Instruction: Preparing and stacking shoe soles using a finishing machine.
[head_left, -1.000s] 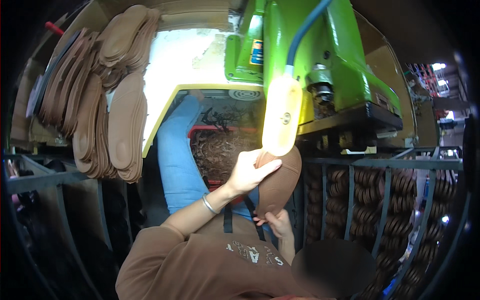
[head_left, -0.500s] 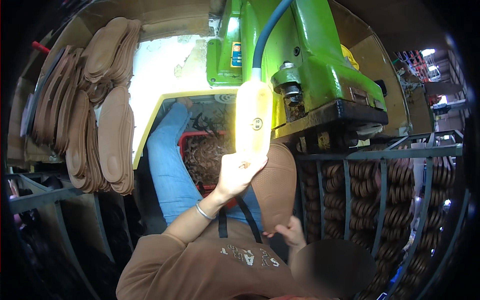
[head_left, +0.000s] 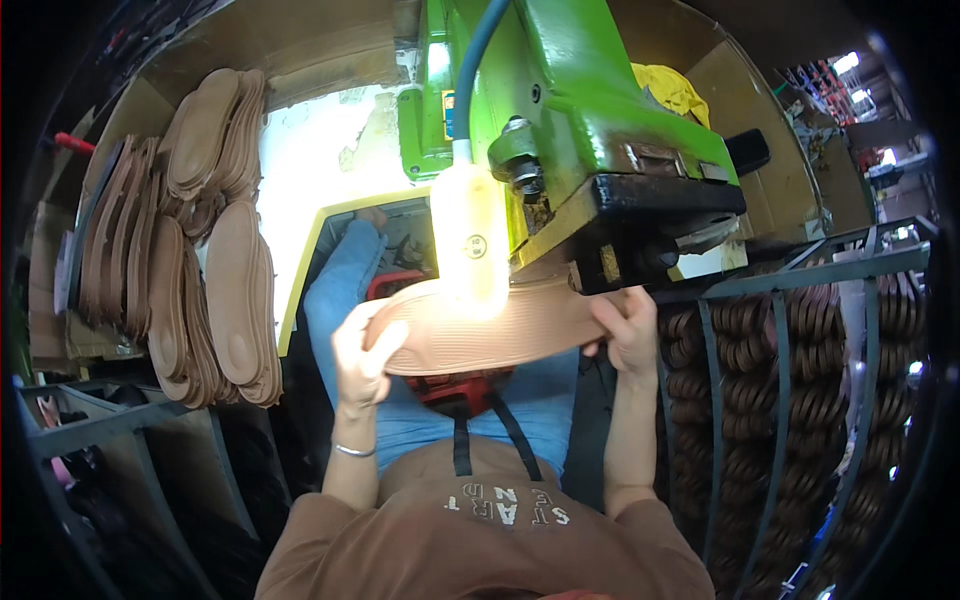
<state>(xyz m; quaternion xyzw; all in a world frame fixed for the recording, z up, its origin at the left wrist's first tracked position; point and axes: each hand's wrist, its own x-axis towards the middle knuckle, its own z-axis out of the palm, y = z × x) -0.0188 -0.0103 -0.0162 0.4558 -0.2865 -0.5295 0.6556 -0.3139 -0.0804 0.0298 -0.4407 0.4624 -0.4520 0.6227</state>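
Observation:
A brown shoe insole [head_left: 480, 340] is stretched sideways between my hands, its ribbed face up and lit by the lamp. My left hand [head_left: 365, 352] grips its left end, thumb on top. My right hand [head_left: 626, 325] pinches the other end just in front of the machine. The glowing lamp [head_left: 470, 240] hangs on a blue cable over the insole and hides part of its far edge. Beyond, the green machine [head_left: 570, 90] stands with its dark head [head_left: 650, 225] close to my right hand.
Stacks of brown insoles [head_left: 235, 290] lie on the white table [head_left: 318, 150] at the left. A red basket [head_left: 400, 283] sits between my knees, partly hidden under the insole. Racks of insoles [head_left: 745, 370] flank my right side; another metal rack [head_left: 100, 425] stands left. A yellow cloth [head_left: 672, 90] lies behind the machine.
The insole has turned from upright to lying crosswise. My left hand moved left and my right hand rose up and right, each now at one end. The view shifted slightly.

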